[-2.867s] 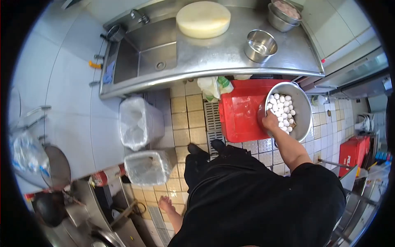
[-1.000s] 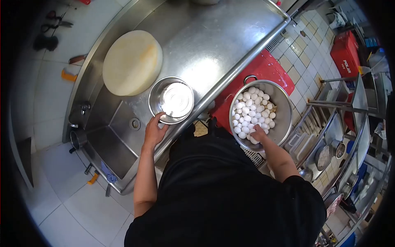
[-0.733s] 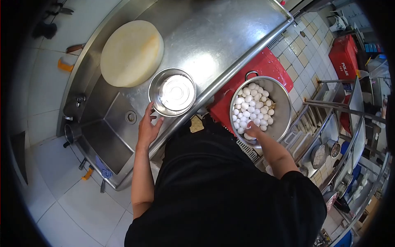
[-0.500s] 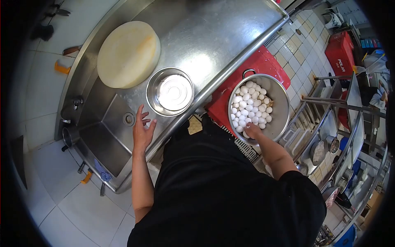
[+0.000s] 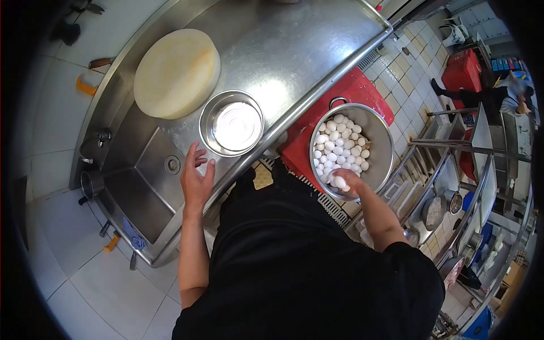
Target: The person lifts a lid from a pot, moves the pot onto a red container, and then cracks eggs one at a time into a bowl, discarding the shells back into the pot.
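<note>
My right hand (image 5: pixel 349 182) is at the near inner side of a large steel pot (image 5: pixel 381 136), its fingers closed on an egg (image 5: pixel 340 182). Many white eggs (image 5: pixel 338 141) lie in that pot. Over the steel counter, my left hand (image 5: pixel 198 180) hangs with fingers spread and nothing in it. Just beyond it stands a round steel bowl (image 5: pixel 232 123), which it does not visibly touch; no eggs show inside.
A thick round board (image 5: pixel 177 73) lies on the steel counter (image 5: pixel 266 34), beside a sink (image 5: pixel 141 192). The pot stands on a red surface (image 5: pixel 362 85). Steel racks (image 5: pixel 481 150) with pans are on the right. Another person (image 5: pixel 481 99) is at the far right.
My right hand has risen slightly from among the eggs and now holds an egg. My left hand stays spread near the bowl. Another person has come into view at the far right.
</note>
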A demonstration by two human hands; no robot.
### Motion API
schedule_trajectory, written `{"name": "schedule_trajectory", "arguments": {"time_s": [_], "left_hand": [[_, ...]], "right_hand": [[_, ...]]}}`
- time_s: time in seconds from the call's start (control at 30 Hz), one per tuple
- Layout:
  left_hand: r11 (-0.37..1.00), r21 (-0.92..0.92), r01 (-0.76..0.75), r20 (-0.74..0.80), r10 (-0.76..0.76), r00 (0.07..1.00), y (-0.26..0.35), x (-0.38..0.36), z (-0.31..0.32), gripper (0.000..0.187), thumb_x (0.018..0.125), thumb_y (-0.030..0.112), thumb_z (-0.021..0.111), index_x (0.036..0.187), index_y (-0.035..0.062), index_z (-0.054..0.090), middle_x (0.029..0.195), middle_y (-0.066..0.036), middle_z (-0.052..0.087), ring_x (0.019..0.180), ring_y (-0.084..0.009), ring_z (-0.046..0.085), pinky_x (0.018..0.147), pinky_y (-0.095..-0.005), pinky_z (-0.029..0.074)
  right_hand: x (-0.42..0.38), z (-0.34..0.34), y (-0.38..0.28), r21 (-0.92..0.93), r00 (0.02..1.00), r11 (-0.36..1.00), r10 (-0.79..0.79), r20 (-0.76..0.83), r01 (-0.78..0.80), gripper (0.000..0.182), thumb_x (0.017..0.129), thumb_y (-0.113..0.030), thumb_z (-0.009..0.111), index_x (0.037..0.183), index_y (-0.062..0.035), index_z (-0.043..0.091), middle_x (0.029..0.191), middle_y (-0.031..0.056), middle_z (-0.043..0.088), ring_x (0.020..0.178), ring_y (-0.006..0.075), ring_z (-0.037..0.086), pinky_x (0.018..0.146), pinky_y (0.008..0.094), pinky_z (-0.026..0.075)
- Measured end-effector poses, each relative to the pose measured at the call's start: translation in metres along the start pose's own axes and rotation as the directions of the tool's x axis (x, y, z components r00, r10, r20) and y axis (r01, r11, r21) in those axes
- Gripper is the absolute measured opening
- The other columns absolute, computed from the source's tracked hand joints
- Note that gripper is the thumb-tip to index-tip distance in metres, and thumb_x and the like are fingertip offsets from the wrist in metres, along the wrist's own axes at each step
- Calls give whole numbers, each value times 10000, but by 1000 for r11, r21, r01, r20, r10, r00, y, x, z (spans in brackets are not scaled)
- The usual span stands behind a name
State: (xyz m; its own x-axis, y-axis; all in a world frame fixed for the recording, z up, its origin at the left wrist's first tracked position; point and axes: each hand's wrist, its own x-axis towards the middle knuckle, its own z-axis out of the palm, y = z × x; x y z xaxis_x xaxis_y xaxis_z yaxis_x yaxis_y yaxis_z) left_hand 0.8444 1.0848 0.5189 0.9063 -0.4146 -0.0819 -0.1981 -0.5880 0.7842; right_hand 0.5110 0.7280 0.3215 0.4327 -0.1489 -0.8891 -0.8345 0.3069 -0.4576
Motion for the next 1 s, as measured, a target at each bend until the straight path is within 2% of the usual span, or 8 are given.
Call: {"name": "schedule_trajectory", "arguments": {"time_s": [0.1, 0.23, 0.47, 0.6, 0.67, 0.87, 0.9, 1.0], "left_hand": [[945, -77, -317, 22, 320, 947, 23, -4, 24, 517, 856, 154, 728, 1322, 23, 547, 1020, -129, 694, 868, -222, 678, 804, -329, 537], [859, -231, -457, 434, 511, 741, 92, 1, 64, 543, 837, 197, 764, 1332, 109, 558, 1196, -131, 615, 896, -232, 671, 800, -347, 544], [755, -129, -642, 347, 641, 684, 77, 16, 106, 492, 864, 186, 725, 1321, 117, 557, 1213, -142, 559, 925, -232, 649, 794, -350, 541], [884, -388, -260, 264, 377, 888, 61, 24, 95, 397, 932, 204, 632, 1297, 75, 542, 1171, -147, 567, 949, -263, 651, 817, -369, 535], [351, -868, 352, 350, -72, 934, 41, 39, 92, 386, 942, 198, 585, 1302, 84, 505, 1153, -156, 586, 927, -274, 658, 851, -401, 548], [65, -897, 438, 432, -94, 897, 3, 53, 37, 213, 968, 271, 550, 1023, 65, 555, 919, -157, 663, 782, -232, 680, 744, -378, 595], [99, -890, 445, 431, -136, 892, 4, 53, 35, 179, 967, 236, 574, 928, 62, 580, 856, -134, 670, 734, -220, 678, 688, -362, 598], [372, -816, 442, 403, -180, 897, 11, 57, 33, 143, 959, 182, 604, 885, 60, 583, 893, -137, 675, 747, -214, 679, 695, -345, 595]], "right_hand": [[-26, 14, -52, 583, 992, 803, -112, -64, 128, 398, 883, -330, 642, 1194, -93, 565, 781, 67, 595, 585, 171, 584, 465, 315, 472], [-48, 80, -151, 716, 920, 615, -379, -100, 331, 334, 929, -316, 603, 1191, -111, 568, 912, 55, 626, 643, 157, 608, 484, 310, 489], [-61, 167, -218, 847, 904, 519, -409, 127, 116, 374, 1010, -375, 494, 1164, -43, 572, 1003, 83, 640, 888, 212, 642, 659, 321, 551], [-39, 160, -210, 471, 808, 689, -581, -96, 551, 346, 1007, -296, 554, 1276, -80, 530, 960, 66, 633, 549, 110, 546, 457, 260, 442], [-3, 143, -205, 100, 712, 710, -667, -219, 697, 370, 951, -218, 635, 1277, -80, 531, 987, 90, 652, 576, 139, 574, 510, 288, 479], [1, 130, -221, -781, 182, 150, -982, -48, 606, 431, 873, -145, 658, 1290, -126, 553, 1180, 137, 627, 974, 315, 659, 818, 398, 537], [3, 131, -219, -805, 423, 272, -906, -28, 527, 416, 884, -145, 642, 1292, -139, 563, 1250, 121, 603, 1108, 352, 604, 870, 432, 523], [6, 132, -224, -767, 276, 213, -960, -49, 605, 434, 881, -144, 649, 1304, -124, 555, 1244, 133, 604, 1115, 349, 600, 883, 431, 517]]}}
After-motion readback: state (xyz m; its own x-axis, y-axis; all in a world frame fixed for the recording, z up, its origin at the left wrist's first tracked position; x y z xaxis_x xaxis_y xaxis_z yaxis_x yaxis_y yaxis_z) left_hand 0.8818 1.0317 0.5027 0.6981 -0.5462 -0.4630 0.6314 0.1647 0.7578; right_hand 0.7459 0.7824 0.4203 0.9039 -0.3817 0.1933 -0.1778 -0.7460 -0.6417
